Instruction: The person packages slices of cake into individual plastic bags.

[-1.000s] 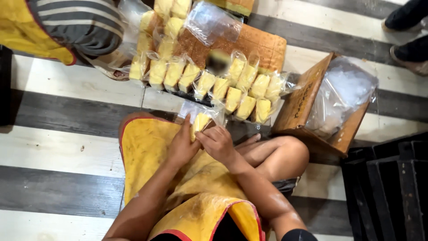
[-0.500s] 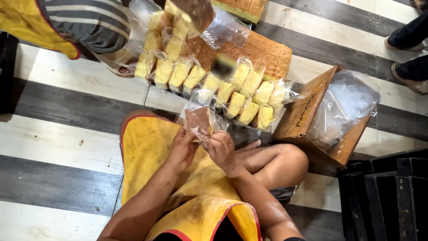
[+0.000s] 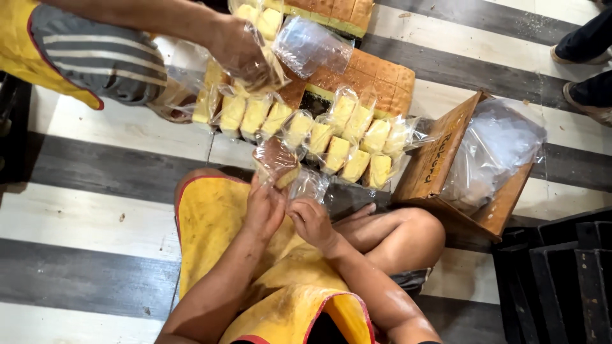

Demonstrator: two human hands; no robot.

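1. Clear plastic wraps the bagged cake piece (image 3: 278,164) at the centre of the frame; it shows a brown top and a yellow side, and it sits just above the yellow apron (image 3: 217,223).
2. Left hand (image 3: 264,207) is closed on the lower part of that bag, fingers curled around it.
3. Right hand (image 3: 310,221) pinches the loose plastic at the bag's lower right, fingers closed on the film; the two hands are almost touching.
4. Beyond the hands, a row of wrapped yellow cake pieces (image 3: 338,143) stands across the upper middle of the frame; behind it lies a slab of uncut brown-topped cake (image 3: 376,76).
5. At upper left, another person's hand (image 3: 239,51) inside a clear bag reaches over the row; that person's striped sleeve (image 3: 95,54) fills the corner.
6. At right, an open cardboard box (image 3: 440,159) holds a heap of empty clear bags (image 3: 494,153); the floor (image 3: 76,210) is striped grey and white.
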